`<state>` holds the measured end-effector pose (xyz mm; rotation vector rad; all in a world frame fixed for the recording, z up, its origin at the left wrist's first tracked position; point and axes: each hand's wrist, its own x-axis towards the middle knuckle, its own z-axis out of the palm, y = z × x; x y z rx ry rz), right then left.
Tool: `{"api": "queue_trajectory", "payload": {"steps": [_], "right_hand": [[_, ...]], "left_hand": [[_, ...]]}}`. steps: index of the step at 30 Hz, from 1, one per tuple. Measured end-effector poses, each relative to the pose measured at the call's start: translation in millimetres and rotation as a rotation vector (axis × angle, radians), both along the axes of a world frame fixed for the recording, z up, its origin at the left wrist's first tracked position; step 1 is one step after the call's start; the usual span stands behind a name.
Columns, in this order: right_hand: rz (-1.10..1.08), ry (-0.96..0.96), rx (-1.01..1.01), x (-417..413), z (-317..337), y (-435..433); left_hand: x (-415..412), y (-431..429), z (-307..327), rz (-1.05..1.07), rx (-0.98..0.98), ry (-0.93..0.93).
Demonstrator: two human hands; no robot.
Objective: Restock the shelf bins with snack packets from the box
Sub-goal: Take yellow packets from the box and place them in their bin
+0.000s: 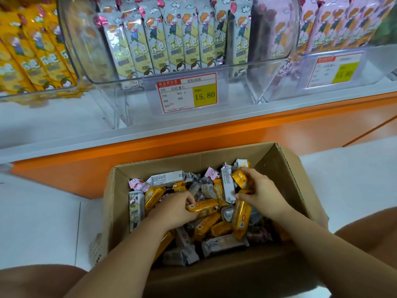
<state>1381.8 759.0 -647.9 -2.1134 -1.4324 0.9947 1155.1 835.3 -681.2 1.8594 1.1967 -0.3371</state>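
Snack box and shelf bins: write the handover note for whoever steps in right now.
Left hand: inside the cardboard box, gripping a yellow packet.
Right hand: also in the box, gripping a second yellow packet.
Things: the box sits below the shelf, full of mixed yellow, grey and pink packets. Yellow bin on the left, grey bin in the middle, pink bin on the right, each already holding upright packets.
Done: two yellow packets gripped, neither out of the box yet.
Left: carry them to the yellow bin, then sort the rest by colour.
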Motion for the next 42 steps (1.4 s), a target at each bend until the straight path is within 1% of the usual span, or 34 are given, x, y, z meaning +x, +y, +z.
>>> {"api": "queue_trajectory", "payload": {"steps": [2, 4, 6, 9, 12, 15, 18, 23, 32, 37, 40, 42], "right_hand": [[0.032, -0.018, -0.047, 0.7, 0.1, 1.4], [0.1, 0.016, -0.114, 2.5, 1.2, 2.0], [0.212, 0.028, -0.196, 4.0, 2.3, 1.7], [0.39, -0.062, -0.302, 4.7, 4.1, -0.4], [0.507, -0.135, -0.372, 4.5, 9.5, -2.4], [0.581, -0.197, -0.404, 2.0, 13.7, -3.9], [0.551, -0.244, -0.353, -1.3, 16.2, -3.8], [0.394, -0.196, -0.225, 1.3, 22.0, -4.0], [0.171, -0.192, 0.047, -2.9, 24.1, -7.6], [0.062, -0.183, 0.196, -8.2, 25.7, -9.3], [0.073, -0.163, 0.191, -10.6, 23.6, -12.2], [0.16, -0.122, 0.078, -17.4, 16.6, -20.6]], "left_hand": [[0.6, -2.0, 4.6, -0.001, -0.047, -0.018], [4.5, -8.8, 8.3, -0.074, -0.086, -0.014], [10.0, -17.4, 10.0, -0.15, -0.089, -0.012], [15.5, -28.9, 9.1, -0.195, -0.102, -0.008], [19.2, -36.5, 7.1, -0.173, -0.131, -0.029], [23.7, -39.4, 3.6, -0.095, -0.156, -0.075], [28.9, -43.7, -0.8, -0.047, -0.135, -0.124], [36.2, -52.2, -6.4, -0.021, 0.024, -0.161], [38.2, -47.0, -2.0, 0.016, 0.049, -0.173], [34.4, -33.2, 5.8, 0.13, 0.088, -0.205], [32.5, -28.2, 7.0, 0.15, 0.066, -0.208], [32.6, -27.3, 6.3, 0.161, 0.059, -0.211]]}}
